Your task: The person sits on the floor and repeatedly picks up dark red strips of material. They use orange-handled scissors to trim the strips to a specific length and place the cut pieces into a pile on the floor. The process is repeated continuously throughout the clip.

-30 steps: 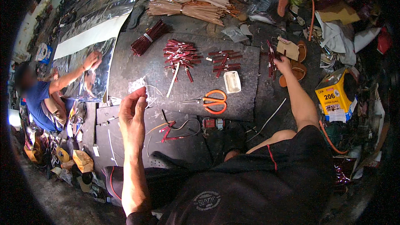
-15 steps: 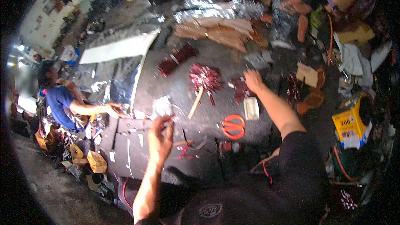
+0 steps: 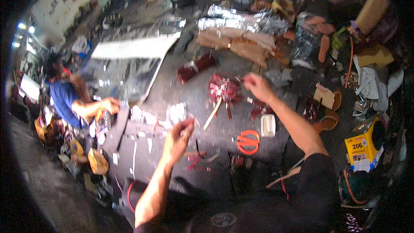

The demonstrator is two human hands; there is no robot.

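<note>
Open room is being left on the dark work surface (image 3: 172, 90) between the red strips (image 3: 224, 91) and its left edge. A small clear wrapper (image 3: 177, 113) is being pinched by the left hand (image 3: 179, 136), while the strips are being touched by the loosely closed right hand (image 3: 258, 87), above orange scissors (image 3: 249, 141).

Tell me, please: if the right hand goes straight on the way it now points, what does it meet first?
Probably the pile of dark red strips: the right hand reaches left toward it, fingertips at its edge. Depth is unclear.

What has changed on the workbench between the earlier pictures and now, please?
The right hand has moved from the bench's right side to the pile of red strips. The left hand stayed raised, pinching a small clear piece. The orange scissors and white block stayed put.
</note>
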